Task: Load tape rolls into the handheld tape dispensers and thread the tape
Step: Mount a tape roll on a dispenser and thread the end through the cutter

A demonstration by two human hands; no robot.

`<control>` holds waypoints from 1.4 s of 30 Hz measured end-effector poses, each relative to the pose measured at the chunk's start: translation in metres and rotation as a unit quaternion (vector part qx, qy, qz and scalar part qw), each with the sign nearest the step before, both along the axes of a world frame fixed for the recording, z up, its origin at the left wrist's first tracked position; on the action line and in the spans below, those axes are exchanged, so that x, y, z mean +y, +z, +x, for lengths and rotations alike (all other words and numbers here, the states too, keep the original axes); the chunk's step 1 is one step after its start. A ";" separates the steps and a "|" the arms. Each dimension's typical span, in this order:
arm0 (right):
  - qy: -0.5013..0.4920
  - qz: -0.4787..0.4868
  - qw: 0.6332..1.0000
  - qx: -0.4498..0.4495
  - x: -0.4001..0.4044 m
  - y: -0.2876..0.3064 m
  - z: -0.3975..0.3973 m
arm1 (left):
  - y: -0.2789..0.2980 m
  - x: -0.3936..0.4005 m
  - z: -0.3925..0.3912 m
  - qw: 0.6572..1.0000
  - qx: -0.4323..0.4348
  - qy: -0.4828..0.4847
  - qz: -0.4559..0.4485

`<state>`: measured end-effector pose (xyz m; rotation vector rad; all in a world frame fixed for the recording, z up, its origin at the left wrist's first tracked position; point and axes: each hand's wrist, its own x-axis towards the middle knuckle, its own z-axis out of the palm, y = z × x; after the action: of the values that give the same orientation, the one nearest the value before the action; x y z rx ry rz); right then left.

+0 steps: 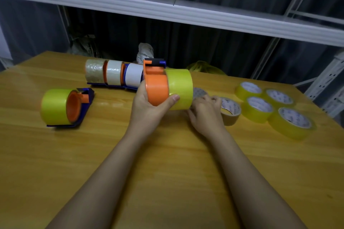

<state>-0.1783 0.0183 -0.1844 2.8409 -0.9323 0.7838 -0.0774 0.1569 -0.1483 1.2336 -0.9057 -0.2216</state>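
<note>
One dispenser (158, 84) in left hand (147, 104).

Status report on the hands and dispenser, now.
Left hand grips orange dispenser, yellow roll loaded. Right hand beside brown roll, grip unclear. Nothing blocking.

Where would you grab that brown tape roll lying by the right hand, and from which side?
Probably from above: the brown tape roll with the printed cardboard core lies flat on the wooden table, its hole facing up. Pinch the wall, thumb in the hole and fingers on the outer side. The right hand is right beside it; yellow rolls crowd its far side.
</note>
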 end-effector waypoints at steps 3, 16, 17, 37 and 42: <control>-0.046 -0.052 0.995 -0.066 -0.010 0.007 -0.010 | 0.000 -0.001 0.000 1.000 0.008 0.010 -0.004; -0.098 0.065 0.986 -0.120 -0.057 0.026 -0.043 | -0.005 -0.012 -0.004 1.000 0.022 -0.002 0.018; -0.102 0.080 0.984 -0.121 -0.065 0.030 -0.037 | -0.004 -0.016 -0.003 1.000 0.022 -0.003 0.022; -0.163 0.181 0.944 0.225 -0.091 0.011 -0.012 | -0.002 -0.067 -0.010 0.998 0.017 -0.018 0.051; -0.175 0.165 0.952 0.188 -0.117 0.017 -0.002 | 0.001 -0.072 -0.010 0.998 0.021 -0.024 0.054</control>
<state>-0.1803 -0.0991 -0.1671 2.7918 -1.5503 0.0461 -0.0873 0.0844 -0.1471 1.3034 -0.8982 -0.3377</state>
